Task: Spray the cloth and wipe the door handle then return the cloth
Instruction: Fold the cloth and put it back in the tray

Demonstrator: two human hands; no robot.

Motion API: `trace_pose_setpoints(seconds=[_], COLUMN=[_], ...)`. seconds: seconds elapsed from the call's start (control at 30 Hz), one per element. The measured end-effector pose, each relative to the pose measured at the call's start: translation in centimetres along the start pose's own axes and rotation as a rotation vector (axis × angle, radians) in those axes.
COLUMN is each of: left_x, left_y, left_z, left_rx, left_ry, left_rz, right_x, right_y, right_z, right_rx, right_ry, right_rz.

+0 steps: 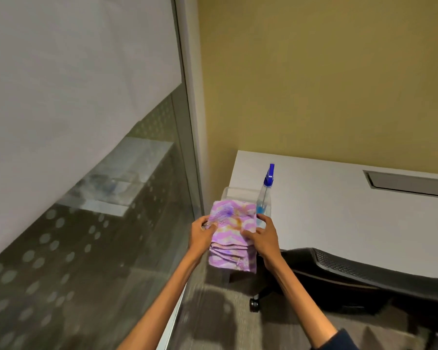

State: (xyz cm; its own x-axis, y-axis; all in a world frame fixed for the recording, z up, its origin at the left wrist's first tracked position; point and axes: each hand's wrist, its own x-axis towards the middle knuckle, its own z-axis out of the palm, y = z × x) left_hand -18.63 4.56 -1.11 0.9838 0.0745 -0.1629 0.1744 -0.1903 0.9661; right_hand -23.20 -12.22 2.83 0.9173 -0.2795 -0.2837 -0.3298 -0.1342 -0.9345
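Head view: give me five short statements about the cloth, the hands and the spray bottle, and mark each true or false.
1. Both hands hold the cloth. True: left hand and right hand grip its sides.
2. The spray bottle lies flat on the floor. False: it stands upright in the clear bin on the desk.
3. The cloth is plain white. False: it is purple and white patterned.
4. A black chair sits by the desk. True.
5. The right hand holds the bottle. False: it holds the cloth.
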Motion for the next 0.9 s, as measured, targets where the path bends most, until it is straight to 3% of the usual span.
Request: trace_pose_setpoints(seconds=[0.47,0.67,0.83,0.9], left_x=[11.7,15.4,18.2,19.5], left_y=[0.5,1.2,0.4,-0.7], left_z=[3.9,6.4,8.3,8.8], left_rx=[0.091,0.164,0.302,0.368], left_ry=[-0.034,-0.029,-0.061,-0.113], left_rz=[-0.039,0.024,0.000,-0.031], right_x=[12.2,18.1,21.4,22.7], right_y=[-0.9,0.1,1.1,1.7], right_z=[3.1,3.4,5.9,6.5], right_rx=[-0.150,-0.284,-0.237,-0.367], right_ry=[0.226,0.172,0.256,0.224], right_rz=[0.048,-0.030,0.078,0.080])
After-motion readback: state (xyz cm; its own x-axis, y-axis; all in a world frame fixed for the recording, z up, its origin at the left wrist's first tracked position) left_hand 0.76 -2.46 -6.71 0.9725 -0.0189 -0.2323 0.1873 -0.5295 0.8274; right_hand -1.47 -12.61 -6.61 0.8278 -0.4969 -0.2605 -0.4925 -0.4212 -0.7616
